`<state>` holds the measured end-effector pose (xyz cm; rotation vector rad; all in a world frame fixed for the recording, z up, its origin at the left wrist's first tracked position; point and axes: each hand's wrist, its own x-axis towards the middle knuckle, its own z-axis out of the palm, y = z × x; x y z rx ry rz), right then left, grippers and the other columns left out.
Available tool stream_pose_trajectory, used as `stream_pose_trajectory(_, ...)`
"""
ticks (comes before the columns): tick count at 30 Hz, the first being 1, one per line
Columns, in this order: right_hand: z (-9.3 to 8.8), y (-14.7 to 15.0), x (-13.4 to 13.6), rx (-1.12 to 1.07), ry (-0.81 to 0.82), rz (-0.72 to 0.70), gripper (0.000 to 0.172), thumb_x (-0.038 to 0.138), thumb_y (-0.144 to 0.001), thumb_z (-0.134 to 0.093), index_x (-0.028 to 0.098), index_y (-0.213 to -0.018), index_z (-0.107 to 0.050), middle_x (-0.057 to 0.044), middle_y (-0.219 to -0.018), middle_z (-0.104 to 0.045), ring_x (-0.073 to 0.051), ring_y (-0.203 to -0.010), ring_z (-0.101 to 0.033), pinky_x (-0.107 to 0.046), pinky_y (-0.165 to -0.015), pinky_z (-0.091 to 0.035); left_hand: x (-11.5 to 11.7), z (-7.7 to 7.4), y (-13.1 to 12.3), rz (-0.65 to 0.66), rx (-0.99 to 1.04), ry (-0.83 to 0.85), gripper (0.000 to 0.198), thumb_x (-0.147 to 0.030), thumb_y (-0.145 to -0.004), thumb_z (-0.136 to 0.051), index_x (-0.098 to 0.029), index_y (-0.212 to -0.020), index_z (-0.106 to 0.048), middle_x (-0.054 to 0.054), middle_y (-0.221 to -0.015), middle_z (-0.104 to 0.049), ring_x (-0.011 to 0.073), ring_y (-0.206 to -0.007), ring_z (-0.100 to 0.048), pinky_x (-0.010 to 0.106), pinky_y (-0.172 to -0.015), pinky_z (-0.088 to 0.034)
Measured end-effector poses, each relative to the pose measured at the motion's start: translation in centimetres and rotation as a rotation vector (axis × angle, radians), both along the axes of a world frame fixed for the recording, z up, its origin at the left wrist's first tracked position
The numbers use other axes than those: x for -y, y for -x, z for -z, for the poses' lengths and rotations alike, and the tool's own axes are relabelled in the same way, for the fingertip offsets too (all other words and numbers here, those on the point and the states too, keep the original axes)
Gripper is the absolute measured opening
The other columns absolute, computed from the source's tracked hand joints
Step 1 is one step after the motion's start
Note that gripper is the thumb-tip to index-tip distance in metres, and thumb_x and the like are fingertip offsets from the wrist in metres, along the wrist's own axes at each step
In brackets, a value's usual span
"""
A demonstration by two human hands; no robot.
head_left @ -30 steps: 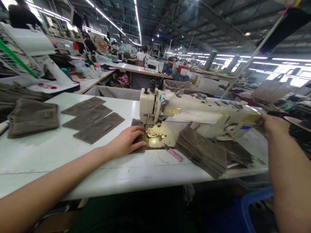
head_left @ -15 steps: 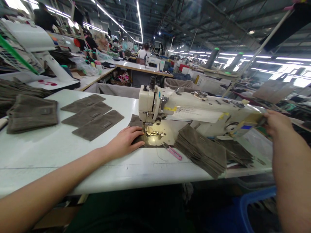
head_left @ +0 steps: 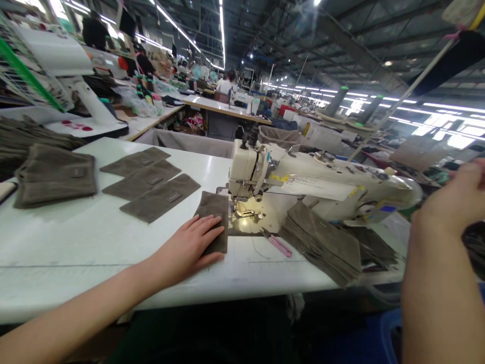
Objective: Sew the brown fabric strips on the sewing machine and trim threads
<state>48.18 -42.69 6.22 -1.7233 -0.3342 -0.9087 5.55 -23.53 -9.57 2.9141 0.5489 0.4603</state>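
My left hand lies flat, fingers stretched out, on a grey-brown fabric piece that rests on the white table just left of the sewing machine's needle. The cream sewing machine stands behind it. My right hand hovers at the far right, off the machine's end, blurred, with fingers curled near some dark fabric; what it holds I cannot make out. A stack of the same fabric pieces sits in front of the machine, and pink snips lie between the stack and the needle.
Three sewn fabric pieces lie fanned out on the table's left, with a thicker folded pile at the far left. Other sewing tables, machines and people fill the hall behind. A blue bin shows under the table's right edge.
My left hand has pulled the fabric piece out from under the needle, toward me and leftward. My right hand has left the machine's end and moved right.
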Motion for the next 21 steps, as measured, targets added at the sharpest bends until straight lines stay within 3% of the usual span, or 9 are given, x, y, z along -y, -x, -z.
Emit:
stream_pose_trajectory(2,2.4,7.7,-0.9,0.199,0.046,-0.238,0.026,0.025,-0.102,-0.04,0.023,-0.118,-0.06,-0.008,-0.118,-0.064,-0.019,-0.095,-0.066,-0.041,-0.09,-0.054,0.3,0.1,0.2,0.005,0.005,-0.012,0.054,-0.055,-0.091,-0.057,-0.02,-0.132,-0.064,0.016,-0.145,-0.057,0.0366,-0.132,-0.054,0.056,-0.114,-0.039)
stream_pose_trajectory(4,6.0,15.0,-2.0,0.289,0.298,-0.62,0.017,0.033,-0.099,-0.05,0.035,-0.106,-0.065,0.002,-0.097,-0.068,-0.021,-0.085,-0.067,-0.041,-0.083,-0.056,0.5,0.1,0.4,0.007,0.007,-0.032,0.054,-0.053,-0.091,-0.058,-0.017,-0.131,-0.065,0.017,-0.141,-0.059,0.0363,-0.128,-0.056,0.053,-0.112,-0.042)
stream_pose_trajectory(5,7.9,18.0,-2.7,0.291,0.444,-0.828,0.018,0.033,-0.097,-0.052,0.041,-0.106,-0.065,0.006,-0.096,-0.069,-0.022,-0.089,-0.067,-0.042,-0.083,-0.056,0.5,0.1,0.5,0.007,0.009,-0.041,0.053,-0.052,-0.091,-0.059,-0.016,-0.13,-0.065,0.017,-0.14,-0.06,0.0359,-0.126,-0.057,0.052,-0.11,-0.045)
stream_pose_trajectory(7,11.4,22.2,-4.4,0.243,0.581,-1.14,0.031,0.027,-0.097,-0.047,0.044,-0.116,-0.064,0.004,-0.103,-0.069,-0.025,-0.097,-0.066,-0.044,-0.088,-0.053,0.7,0.2,0.5,0.008,0.016,-0.05,0.051,-0.049,-0.091,-0.061,-0.016,-0.129,-0.066,0.017,-0.137,-0.062,0.0353,-0.124,-0.058,0.05,-0.107,-0.048)
stream_pose_trajectory(8,12.8,23.4,-5.4,0.2,0.618,-1.205,0.035,0.026,-0.097,-0.045,0.043,-0.122,-0.063,0.0,-0.105,-0.068,-0.026,-0.1,-0.063,-0.045,-0.089,-0.051,0.7,0.2,0.5,0.009,0.02,-0.05,0.05,-0.048,-0.091,-0.062,-0.016,-0.129,-0.066,0.017,-0.136,-0.063,0.0351,-0.123,-0.059,0.05,-0.106,-0.049)
stream_pose_trajectory(11,15.3,24.8,-8.2,0.138,0.715,-1.211,0.041,0.024,-0.097,-0.042,0.036,-0.131,-0.062,-0.007,-0.103,-0.063,-0.029,-0.102,-0.057,-0.047,-0.09,-0.047,0.8,0.2,0.5,0.019,0.022,-0.053,0.051,-0.047,-0.09,-0.063,-0.013,-0.128,-0.066,0.019,-0.135,-0.063,0.0357,-0.123,-0.058,0.05,-0.105,-0.049)
stream_pose_trajectory(14,16.0,25.1,-9.7,0.16,0.839,-1.149,0.04,0.019,-0.095,-0.043,0.029,-0.126,-0.067,-0.01,-0.1,-0.06,-0.031,-0.1,-0.053,-0.048,-0.087,-0.045,0.9,0.3,0.5,0.019,0.025,-0.043,0.051,-0.045,-0.089,-0.065,-0.012,-0.128,-0.065,0.019,-0.134,-0.063,0.0364,-0.123,-0.058,0.052,-0.106,-0.049)
stream_pose_trajectory(17,16.0,25.5,-9.3,0.189,0.904,-1.133,0.038,0.011,-0.09,-0.045,0.024,-0.115,-0.072,-0.011,-0.098,-0.06,-0.031,-0.098,-0.052,-0.048,-0.085,-0.045,1.0,0.5,0.4,0.012,0.062,-0.025,0.05,-0.043,-0.088,-0.068,-0.013,-0.127,-0.066,0.019,-0.134,-0.064,0.037,-0.122,-0.059,0.053,-0.105,-0.049)
stream_pose_trajectory(21,16.0,26.4,-7.1,0.175,0.873,-1.143,0.034,0.002,-0.086,-0.046,0.021,-0.096,-0.073,-0.008,-0.096,-0.061,-0.024,-0.096,-0.054,-0.04,-0.086,-0.046,1.2,0.9,0.2,0.019,0.097,-0.067,0.042,-0.038,-0.089,-0.067,-0.013,-0.123,-0.067,0.019,-0.133,-0.065,0.0364,-0.122,-0.06,0.054,-0.105,-0.048)
